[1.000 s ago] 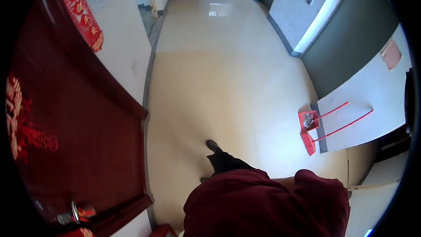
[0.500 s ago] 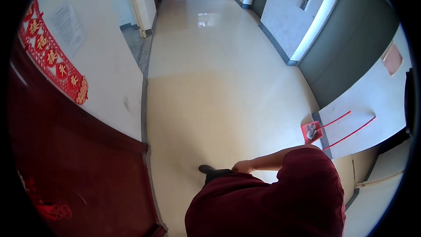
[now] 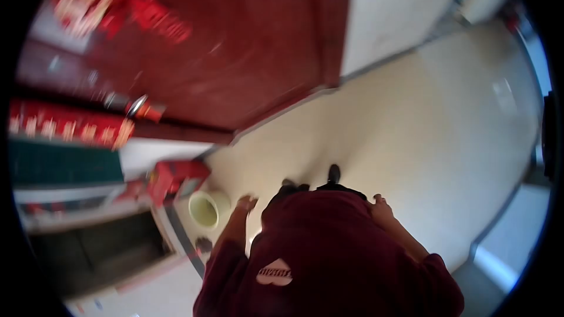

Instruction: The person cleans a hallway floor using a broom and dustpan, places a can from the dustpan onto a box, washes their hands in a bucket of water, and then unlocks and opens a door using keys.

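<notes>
My left hand [image 3: 247,203] hangs beside my body in the lower middle, over the pale floor. The nearest thing to it is a cream-coloured bucket [image 3: 205,209] to its left, with a visible gap between them. My right hand [image 3: 380,206] is close against the right side of my dark red shirt [image 3: 335,240]. No object shows in either hand. Motion smears the fingers of both, so how far they are closed is unclear.
A dark red door [image 3: 247,41] with red decorations fills the upper left. Beyond the bucket are a red box [image 3: 179,177] and an opening [image 3: 106,252] in the wall. The pale floor [image 3: 435,135] stretches right along a white wall [image 3: 393,17].
My view has swung left and down from the corridor toward the door. The bucket, red box and my left hand have come into view; the red dustpan has left it.
</notes>
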